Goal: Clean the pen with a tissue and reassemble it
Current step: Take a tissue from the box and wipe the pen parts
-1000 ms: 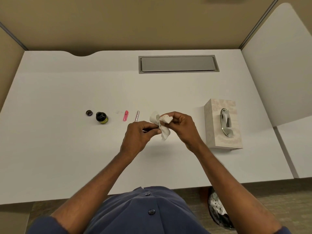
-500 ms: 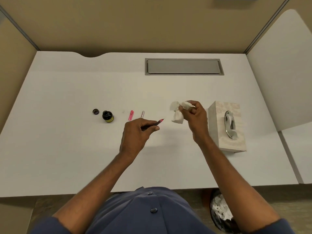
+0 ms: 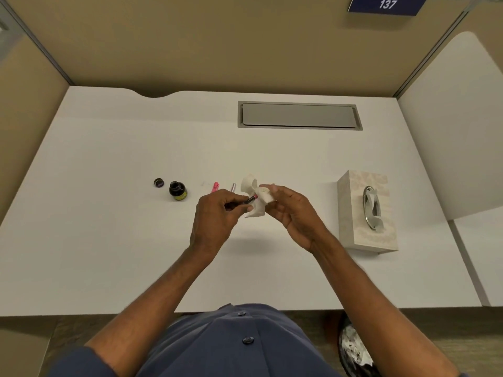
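My left hand (image 3: 215, 216) grips a dark pen part (image 3: 249, 200) with a pink tip that points right. My right hand (image 3: 290, 210) holds a crumpled white tissue (image 3: 257, 198) pressed against that tip, above the middle of the white desk (image 3: 109, 240). Just behind my hands, a pink pen piece (image 3: 215, 186) and a thin silvery pen piece (image 3: 233, 187) lie on the desk.
An open ink bottle (image 3: 177, 190) and its small cap (image 3: 158, 182) stand left of the pen pieces. A tissue box (image 3: 366, 212) sits at the right. A grey cable hatch (image 3: 299, 115) lies at the back. A bin with used tissue (image 3: 353, 346) is under the desk's front edge.
Half a second ago my hands were apart, with the tissue held off to the right. My right hand has brought the tissue back onto the pen's tip.
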Tool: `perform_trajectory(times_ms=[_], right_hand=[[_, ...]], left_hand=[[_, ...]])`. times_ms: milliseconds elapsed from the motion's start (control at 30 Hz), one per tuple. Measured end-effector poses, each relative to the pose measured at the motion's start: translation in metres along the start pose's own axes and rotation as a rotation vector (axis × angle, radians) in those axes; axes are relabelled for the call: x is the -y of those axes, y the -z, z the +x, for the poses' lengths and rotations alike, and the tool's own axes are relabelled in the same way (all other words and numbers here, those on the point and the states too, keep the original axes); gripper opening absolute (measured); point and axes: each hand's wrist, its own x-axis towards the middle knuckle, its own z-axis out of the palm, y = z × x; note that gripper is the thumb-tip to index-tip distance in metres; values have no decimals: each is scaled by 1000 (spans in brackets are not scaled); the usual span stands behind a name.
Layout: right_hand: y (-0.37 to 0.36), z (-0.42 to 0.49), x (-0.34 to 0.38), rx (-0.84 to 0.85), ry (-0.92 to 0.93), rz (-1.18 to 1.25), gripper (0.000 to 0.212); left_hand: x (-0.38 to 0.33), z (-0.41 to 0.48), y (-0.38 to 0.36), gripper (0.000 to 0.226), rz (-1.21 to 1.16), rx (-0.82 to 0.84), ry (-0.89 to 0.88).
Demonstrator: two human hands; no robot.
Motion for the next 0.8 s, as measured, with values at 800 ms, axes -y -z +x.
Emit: perform_trajectory(times_ms=[800], right_hand=[[-16,18,-18,-215,109,-295,29]], left_hand=[[15,16,8,15,165,-10,-267]])
